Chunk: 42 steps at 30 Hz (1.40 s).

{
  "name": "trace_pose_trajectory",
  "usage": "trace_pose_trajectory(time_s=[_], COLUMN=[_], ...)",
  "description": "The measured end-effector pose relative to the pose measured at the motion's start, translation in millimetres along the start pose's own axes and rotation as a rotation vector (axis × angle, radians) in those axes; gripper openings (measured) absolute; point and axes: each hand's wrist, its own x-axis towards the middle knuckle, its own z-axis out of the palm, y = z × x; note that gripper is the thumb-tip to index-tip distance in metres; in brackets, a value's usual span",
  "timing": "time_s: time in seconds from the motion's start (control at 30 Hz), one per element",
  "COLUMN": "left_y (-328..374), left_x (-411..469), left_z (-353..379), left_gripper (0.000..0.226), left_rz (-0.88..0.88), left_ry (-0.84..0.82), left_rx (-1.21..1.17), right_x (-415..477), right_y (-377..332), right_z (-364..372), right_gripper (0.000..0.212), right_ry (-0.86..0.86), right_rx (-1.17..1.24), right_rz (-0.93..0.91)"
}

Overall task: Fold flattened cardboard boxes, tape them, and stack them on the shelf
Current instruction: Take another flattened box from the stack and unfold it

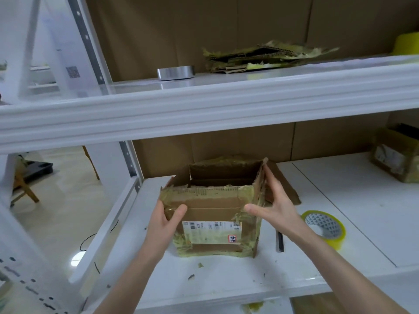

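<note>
Cardboard box [213, 209] sat on the shelf [226, 275], left hand [166, 219] gripping its nine o'clock side, right hand [275, 202] its three.

Brown cardboard box [213, 209], yellowed tape, white barcode label [212, 232], centre. Yellow tape roll [324, 228], grey triangle-patterned core, lower right. Silver tape roll [176, 73], upper centre. White shelf [204, 109].

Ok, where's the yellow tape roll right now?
Head view: the yellow tape roll lies on the lower shelf, right of the open cardboard box.
</note>
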Motion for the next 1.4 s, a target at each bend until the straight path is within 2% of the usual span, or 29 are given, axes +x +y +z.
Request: trace_pose_trajectory(time_s=[0.17, 0.27, 0.37, 0.43, 0.5, 0.57, 0.63, 0.7, 0.77, 0.83, 0.87, 0.97, 1.1, 1.13, 1.23, 1.3, 1.37, 1.4], left_y=[0.4, 0.2, 1.2, 2.4, 5.3, 6.3, 8.4, 9.2, 16.2, 21.9, 22.4, 16.5, 15.3, 14.8, 12.0, 12.6, 13.3, 14.2], left_x=[2.6, 6.5, 11.6, 13.3, 10.3, 7.4, 9.2, 19.4, 37.9, 55.3, 60.8, 64.5, 61.4, 61.7, 60.5, 56.5, 54.2, 54.0], left_z=[1.2, -3.2, -10.8, -13.5, -11.1, -5.5, -2.0, -3.2, -5.1, -4.5, -3.0, 2.9, 4.3, 3.5, 5.3, 12.9, 20.9, 24.0], left_gripper=[0.046, 0.039, 0.052, 0.043, 0.016, 0.015, 0.009, 0.053, 0.092, 0.116, 0.12, 0.107, 0.06, 0.055, 0.06, 0.073, 0.083, 0.08], left_rz=[0.054, 0.075, 0.114, 0.093, 0.066, 0.065, 0.091, 0.131, 0.097, 0.045, 0.035, 0.043, 0.096, 0.089, 0.0, -0.063, -0.09, -0.09], left_ry=[0.005, -0.101, -0.2, -0.176, -0.14, -0.101, -0.067, -0.051, -0.033, -0.098, -0.15, -0.216, -0.189, -0.196, -0.188, -0.21, -0.203, -0.18], left_rx=[0.057, 0.074, 0.218, 0.247, 0.221, 0.255, 0.34, 0.427, 0.483, 0.481, 0.47, 0.503, 0.606, 0.616, 0.531, 0.456, 0.403, 0.394], right_x=[-2.2, -1.6, 1.0, 2.9, 4.8, 7.6, 10.0, 12.5, 16.6, 22.4, 25.3, 30.7, 35.1, 35.5, 33.8, 31.9, 31.1, 30.6], right_y=[4.8, 6.2, 8.2, 7.8, 6.3, 4.9, 5.1, 5.8, 8.4, 11.1, 12.1, 13.3, 16.3, 15.7, 10.3, 7.6, 4.9, 3.6], right_z=[-8.0, -9.0, -10.2, -11.6, -13.8, -15.8, -17.8, -18.1, -17.6, -16.3, -15.8, -14.7, -13.8, -14.8, -17.0, -14.1, -9.6, -8.2], right_gripper=[0.099, 0.093, 0.079, 0.075, 0.077, 0.08, 0.08, 0.08, 0.082, 0.082, 0.082, 0.077, 0.074, 0.074, 0.076, 0.087, 0.098, 0.101], right_ry=[-0.034, -0.071, -0.11, -0.139, -0.194, -0.22, -0.177, -0.118, -0.101, -0.101, -0.097, -0.071, 0.064, 0.079, -0.07, -0.198, -0.228, -0.222], right_rx=[-0.028, -0.086, -0.163, -0.204, -0.26, -0.244, -0.139, -0.051, -0.002, 0.002, 0.0, 0.013, 0.034, 0.029, -0.094, -0.207, -0.255, -0.264], right_rz=[-0.049, -0.086, -0.068, -0.045, -0.027, -0.004, 0.028, 0.073, 0.112, 0.133, 0.14, 0.148, 0.117, 0.107, 0.081, 0.078, 0.081, 0.082])
